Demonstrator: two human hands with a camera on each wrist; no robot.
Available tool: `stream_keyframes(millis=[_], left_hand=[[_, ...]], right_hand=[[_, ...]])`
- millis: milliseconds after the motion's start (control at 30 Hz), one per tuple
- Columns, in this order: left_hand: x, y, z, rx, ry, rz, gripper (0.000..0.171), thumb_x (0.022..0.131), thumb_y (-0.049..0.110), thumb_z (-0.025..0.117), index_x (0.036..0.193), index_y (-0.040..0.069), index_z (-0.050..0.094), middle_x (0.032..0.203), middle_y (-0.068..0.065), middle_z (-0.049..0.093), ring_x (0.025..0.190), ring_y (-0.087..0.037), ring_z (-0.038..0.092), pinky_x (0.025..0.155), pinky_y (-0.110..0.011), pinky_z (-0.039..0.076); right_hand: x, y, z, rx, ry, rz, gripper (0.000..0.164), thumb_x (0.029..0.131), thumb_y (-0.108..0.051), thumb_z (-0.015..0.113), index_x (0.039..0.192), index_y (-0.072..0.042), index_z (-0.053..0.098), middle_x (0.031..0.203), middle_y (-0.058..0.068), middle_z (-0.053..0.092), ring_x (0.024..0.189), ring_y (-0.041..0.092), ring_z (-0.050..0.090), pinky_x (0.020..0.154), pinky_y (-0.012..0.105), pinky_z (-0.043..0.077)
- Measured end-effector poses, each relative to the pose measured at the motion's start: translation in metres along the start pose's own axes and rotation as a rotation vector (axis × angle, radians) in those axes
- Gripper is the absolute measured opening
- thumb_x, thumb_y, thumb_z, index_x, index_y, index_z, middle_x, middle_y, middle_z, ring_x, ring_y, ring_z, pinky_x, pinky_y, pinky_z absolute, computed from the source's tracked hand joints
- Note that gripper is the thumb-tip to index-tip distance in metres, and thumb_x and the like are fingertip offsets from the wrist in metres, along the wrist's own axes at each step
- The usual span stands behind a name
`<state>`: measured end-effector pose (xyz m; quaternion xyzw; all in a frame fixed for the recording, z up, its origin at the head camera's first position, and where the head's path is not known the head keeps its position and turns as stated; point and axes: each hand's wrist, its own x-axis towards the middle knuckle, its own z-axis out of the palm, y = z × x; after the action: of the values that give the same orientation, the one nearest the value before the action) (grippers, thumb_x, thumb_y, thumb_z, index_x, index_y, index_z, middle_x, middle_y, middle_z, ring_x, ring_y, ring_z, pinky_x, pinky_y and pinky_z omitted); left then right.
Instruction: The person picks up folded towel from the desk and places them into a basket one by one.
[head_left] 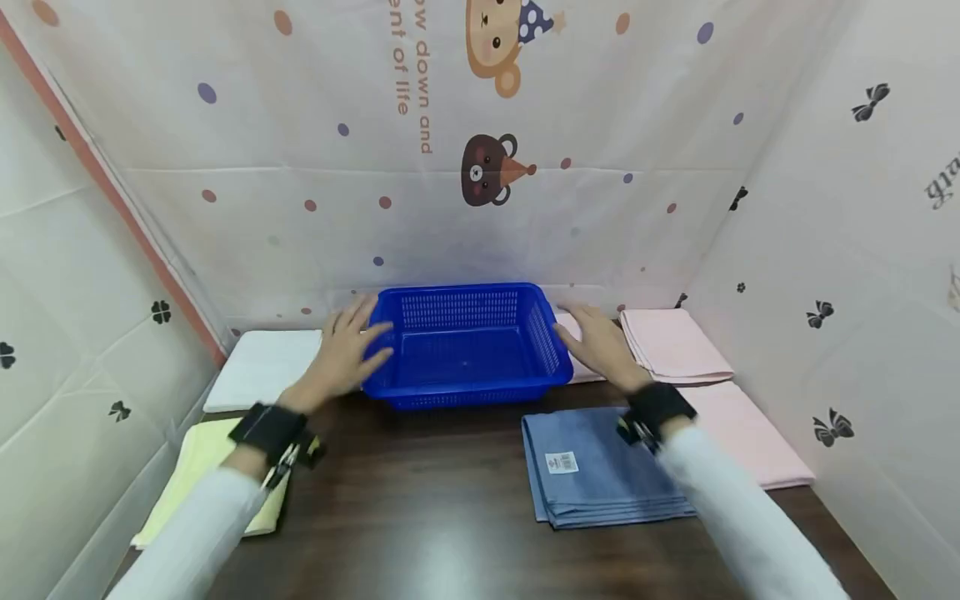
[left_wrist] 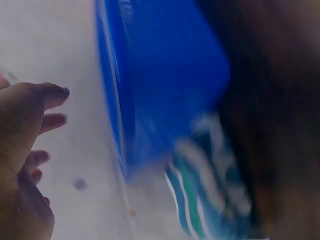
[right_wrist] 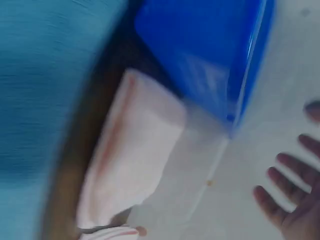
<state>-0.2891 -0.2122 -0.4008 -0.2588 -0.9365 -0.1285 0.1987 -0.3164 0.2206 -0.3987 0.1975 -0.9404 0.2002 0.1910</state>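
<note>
A blue plastic basket (head_left: 457, 390) with slotted sides sits at the back of the table; its inside looks empty. At its left end, my left hand (head_left: 339, 352) is held with fingers spread, close to the rim. My right hand (head_left: 602, 343) hovers by the right end, fingers extended. The left wrist view shows the left hand (left_wrist: 22, 125) apart from the basket wall (left_wrist: 165, 75). In the right wrist view, a gap separates the right hand (right_wrist: 300, 197) from the basket (right_wrist: 200, 45). Neither hand holds anything.
Left stand folded white (head_left: 258, 371) and yellow cloths (head_left: 198, 467). Right are a folded blue cloth (head_left: 600, 479) with a label and pink cloths (head_left: 675, 343). A striped teal cloth (left_wrist: 187, 200) shows in the left wrist view. Printed curtains (head_left: 300, 242) enclose the table (head_left: 420, 483).
</note>
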Motion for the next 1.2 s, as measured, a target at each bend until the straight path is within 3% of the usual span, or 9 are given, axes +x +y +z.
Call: stream_keyframes(millis=[100, 167, 200, 300, 400, 500, 633, 967, 1200], left_hand=[[-0.035, 0.032, 0.000, -0.014, 0.122, 0.145, 0.040, 0.091, 0.023, 0.073, 0.127, 0.005, 0.067, 0.150, -0.026, 0.049, 0.143, -0.047, 0.040, 0.112, -0.071, 0.033], [-0.062, 0.051, 0.012, -0.001, 0.166, 0.268, 0.044, 0.086, 0.023, 0.076, 0.125, 0.006, 0.067, 0.141, -0.024, 0.057, 0.134, -0.044, 0.051, 0.104, -0.066, 0.045], [-0.075, 0.062, 0.017, 0.011, 0.141, 0.307, 0.047, 0.085, 0.024, 0.077, 0.127, 0.007, 0.066, 0.139, -0.022, 0.059, 0.130, -0.041, 0.055, 0.100, -0.064, 0.050], [-0.113, 0.089, 0.035, -0.016, -0.072, 0.335, 0.052, 0.088, 0.028, 0.075, 0.135, 0.009, 0.062, 0.140, -0.016, 0.060, 0.127, -0.033, 0.059, 0.095, -0.057, 0.056], [-0.135, 0.102, 0.045, -0.058, -0.323, 0.229, 0.052, 0.096, 0.032, 0.070, 0.143, 0.015, 0.056, 0.144, -0.008, 0.057, 0.130, -0.026, 0.057, 0.095, -0.054, 0.055], [-0.141, 0.100, 0.052, -0.093, -0.423, 0.145, 0.050, 0.099, 0.033, 0.066, 0.145, 0.018, 0.054, 0.144, -0.006, 0.056, 0.130, -0.026, 0.056, 0.095, -0.053, 0.054], [-0.140, 0.094, 0.054, -0.106, -0.472, 0.073, 0.048, 0.099, 0.033, 0.066, 0.144, 0.016, 0.056, 0.143, -0.008, 0.057, 0.130, -0.030, 0.057, 0.095, -0.058, 0.053], [-0.137, 0.097, 0.058, -0.120, -0.484, 0.050, 0.046, 0.100, 0.038, 0.064, 0.137, 0.011, 0.062, 0.142, -0.009, 0.060, 0.129, -0.029, 0.057, 0.096, -0.056, 0.053], [-0.138, 0.097, 0.054, -0.209, -0.520, -0.078, 0.056, 0.100, 0.045, 0.061, 0.138, 0.004, 0.062, 0.144, -0.013, 0.060, 0.132, -0.035, 0.056, 0.098, -0.064, 0.050]], right_hand=[[-0.054, 0.001, -0.007, 0.023, 0.146, -0.013, 0.032, 0.094, -0.015, 0.072, 0.120, 0.003, 0.069, 0.117, 0.024, 0.071, 0.110, 0.043, 0.065, 0.092, 0.057, 0.053], [-0.092, 0.004, -0.005, -0.012, 0.149, -0.022, 0.030, 0.087, -0.015, 0.078, 0.111, 0.002, 0.073, 0.112, 0.023, 0.072, 0.105, 0.043, 0.066, 0.088, 0.058, 0.054], [-0.109, 0.006, -0.004, -0.051, 0.111, -0.016, 0.033, 0.085, -0.020, 0.081, 0.110, 0.000, 0.074, 0.114, 0.022, 0.073, 0.107, 0.044, 0.066, 0.087, 0.060, 0.054], [-0.153, 0.013, -0.001, -0.163, -0.061, 0.033, 0.051, 0.079, -0.039, 0.085, 0.119, -0.009, 0.074, 0.131, 0.020, 0.067, 0.119, 0.048, 0.060, 0.091, 0.070, 0.050], [-0.177, 0.017, 0.000, -0.197, -0.191, 0.093, 0.064, 0.078, -0.052, 0.083, 0.130, -0.017, 0.070, 0.144, 0.019, 0.059, 0.129, 0.052, 0.052, 0.091, 0.080, 0.043], [-0.184, 0.017, 0.005, -0.174, -0.205, 0.100, 0.067, 0.079, -0.053, 0.082, 0.134, -0.017, 0.068, 0.147, 0.021, 0.056, 0.130, 0.053, 0.050, 0.084, 0.081, 0.045], [-0.177, 0.007, 0.012, -0.202, -0.238, 0.094, 0.068, 0.079, -0.058, 0.080, 0.134, -0.020, 0.069, 0.148, 0.019, 0.056, 0.128, 0.052, 0.052, 0.076, 0.078, 0.049], [-0.151, -0.045, 0.039, -0.237, -0.354, 0.097, 0.071, 0.080, -0.070, 0.072, 0.136, -0.027, 0.067, 0.148, 0.016, 0.056, 0.124, 0.045, 0.051, 0.075, 0.077, 0.050], [-0.137, -0.086, 0.049, 0.032, -0.316, 0.083, 0.059, 0.089, -0.058, 0.070, 0.132, -0.018, 0.069, 0.142, 0.018, 0.059, 0.124, 0.044, 0.055, 0.084, 0.072, 0.052]])
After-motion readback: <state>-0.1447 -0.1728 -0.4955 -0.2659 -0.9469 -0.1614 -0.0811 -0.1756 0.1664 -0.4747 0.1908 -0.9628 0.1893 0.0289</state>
